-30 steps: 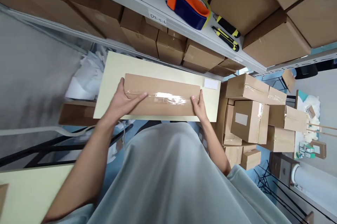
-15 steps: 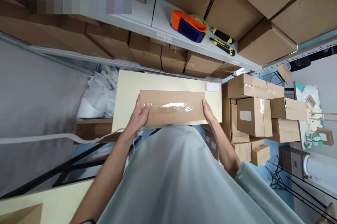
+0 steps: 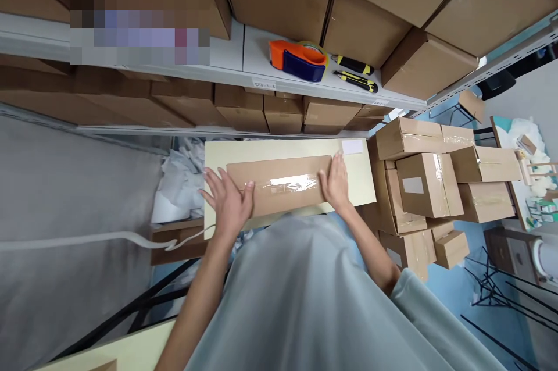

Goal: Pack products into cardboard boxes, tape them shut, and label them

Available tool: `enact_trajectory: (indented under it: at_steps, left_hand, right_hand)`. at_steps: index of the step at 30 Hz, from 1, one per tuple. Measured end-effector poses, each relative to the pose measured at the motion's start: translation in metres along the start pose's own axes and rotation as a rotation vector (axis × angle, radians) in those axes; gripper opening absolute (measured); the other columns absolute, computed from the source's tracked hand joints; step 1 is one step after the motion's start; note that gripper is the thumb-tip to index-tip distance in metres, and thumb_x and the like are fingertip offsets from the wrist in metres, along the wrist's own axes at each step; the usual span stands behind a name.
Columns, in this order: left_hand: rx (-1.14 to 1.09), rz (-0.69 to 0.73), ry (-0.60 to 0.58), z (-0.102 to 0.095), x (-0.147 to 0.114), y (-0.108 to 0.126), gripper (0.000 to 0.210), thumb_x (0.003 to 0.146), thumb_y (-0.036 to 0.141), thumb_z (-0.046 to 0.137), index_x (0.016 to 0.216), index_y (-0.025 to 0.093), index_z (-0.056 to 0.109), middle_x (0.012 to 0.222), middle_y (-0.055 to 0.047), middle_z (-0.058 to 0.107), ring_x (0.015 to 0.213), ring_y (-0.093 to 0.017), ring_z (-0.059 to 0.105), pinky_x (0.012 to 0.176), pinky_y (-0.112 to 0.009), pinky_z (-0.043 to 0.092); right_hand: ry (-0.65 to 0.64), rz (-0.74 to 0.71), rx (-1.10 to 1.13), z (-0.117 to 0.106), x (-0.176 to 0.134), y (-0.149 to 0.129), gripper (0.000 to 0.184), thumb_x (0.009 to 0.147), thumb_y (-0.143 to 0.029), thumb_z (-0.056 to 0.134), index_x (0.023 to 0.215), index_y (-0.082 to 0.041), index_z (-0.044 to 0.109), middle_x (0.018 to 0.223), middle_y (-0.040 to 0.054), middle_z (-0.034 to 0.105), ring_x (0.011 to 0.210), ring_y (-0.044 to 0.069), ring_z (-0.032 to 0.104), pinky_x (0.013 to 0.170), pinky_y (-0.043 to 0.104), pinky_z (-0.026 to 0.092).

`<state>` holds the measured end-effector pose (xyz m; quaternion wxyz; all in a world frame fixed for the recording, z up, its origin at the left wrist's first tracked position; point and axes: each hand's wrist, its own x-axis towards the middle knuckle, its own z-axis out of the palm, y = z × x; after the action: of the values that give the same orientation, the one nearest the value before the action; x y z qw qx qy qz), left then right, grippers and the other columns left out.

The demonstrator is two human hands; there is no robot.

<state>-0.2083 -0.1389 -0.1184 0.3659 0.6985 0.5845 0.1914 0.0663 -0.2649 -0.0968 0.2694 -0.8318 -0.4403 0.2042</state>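
A long cardboard box lies on the pale yellow tabletop, with shiny clear tape along its upper face. It sits slightly turned, its right end farther from me. At its left end is my left hand, fingers spread and the thumb against the box's top. My right hand rests by the right end, fingers stretched out and the thumb at the box's edge. Neither hand is wrapped round the box. Close to my right fingertips lies a white paper label.
On the shelf above are an orange and blue tape dispenser and yellow-black utility knives. Cardboard boxes are piled at the right. White crumpled wrapping and a white hose are at the left.
Both hands have loosened from the box's ends and their fingers have opened out. The box has turned slightly, its left end now nearer me. My view has shifted too.
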Motion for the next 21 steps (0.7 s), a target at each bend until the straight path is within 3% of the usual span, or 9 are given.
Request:
enact_trajectory:
  at_steps: [4,7,11,14,18,21]
  left_hand:
    - [0.07,0.207,-0.005,0.021,0.006,0.064,0.087,0.111,0.05,0.048,0.182,0.006,0.022,0.192,-0.026,0.005,0.178,-0.042,-0.012,0.138,-0.074,-0.013]
    - [0.101,0.251,-0.01,0.046,0.02,0.088,0.078,0.111,0.037,0.042,0.181,0.006,0.028,0.192,-0.022,0.008,0.179,-0.038,-0.009,0.139,-0.07,-0.014]
    - [0.122,0.183,0.008,0.065,0.03,0.082,0.077,0.11,0.037,0.042,0.178,0.002,0.032,0.191,-0.025,0.011,0.18,-0.037,-0.005,0.141,-0.07,-0.009]
    - [0.129,0.18,-0.004,0.067,0.029,0.078,0.075,0.112,0.039,0.038,0.179,0.005,0.033,0.191,-0.023,0.012,0.18,-0.036,-0.003,0.141,-0.071,-0.008]
    - [0.165,0.175,0.007,0.044,0.029,0.073,0.081,0.113,0.049,0.038,0.179,0.004,0.03,0.191,-0.025,0.011,0.18,-0.039,-0.005,0.14,-0.072,-0.008]
    - [0.181,0.061,0.109,0.014,0.03,0.046,0.093,0.111,0.064,0.043,0.181,0.006,0.025,0.191,-0.026,0.006,0.179,-0.044,-0.008,0.138,-0.076,-0.008]
  right_hand:
    - [-0.09,-0.251,-0.187,0.032,0.008,-0.052,0.076,0.121,-0.051,0.024,0.185,-0.011,0.015,0.192,0.0115,0.015,0.181,0.028,0.005,0.148,0.056,0.012]
    - [-0.124,-0.272,-0.245,0.056,0.025,-0.071,0.071,0.121,-0.042,0.021,0.185,-0.009,0.017,0.192,0.013,0.018,0.181,0.027,0.009,0.147,0.055,0.014]
    - [-0.13,-0.245,-0.274,0.072,0.037,-0.068,0.07,0.121,-0.04,0.024,0.183,-0.008,0.023,0.191,0.0144,0.02,0.181,0.027,0.011,0.147,0.056,0.013]
    - [-0.128,-0.261,-0.263,0.075,0.036,-0.062,0.069,0.121,-0.04,0.022,0.183,-0.009,0.024,0.191,0.0136,0.02,0.181,0.027,0.009,0.147,0.056,0.013]
    - [-0.12,-0.273,-0.236,0.059,0.038,-0.047,0.073,0.122,-0.048,0.021,0.184,-0.009,0.022,0.192,0.0142,0.016,0.181,0.028,0.008,0.146,0.057,0.014]
    - [-0.052,-0.162,-0.213,0.033,0.04,-0.015,0.078,0.121,-0.054,0.019,0.184,-0.008,0.021,0.192,0.0172,0.013,0.181,0.032,0.005,0.145,0.061,0.015]
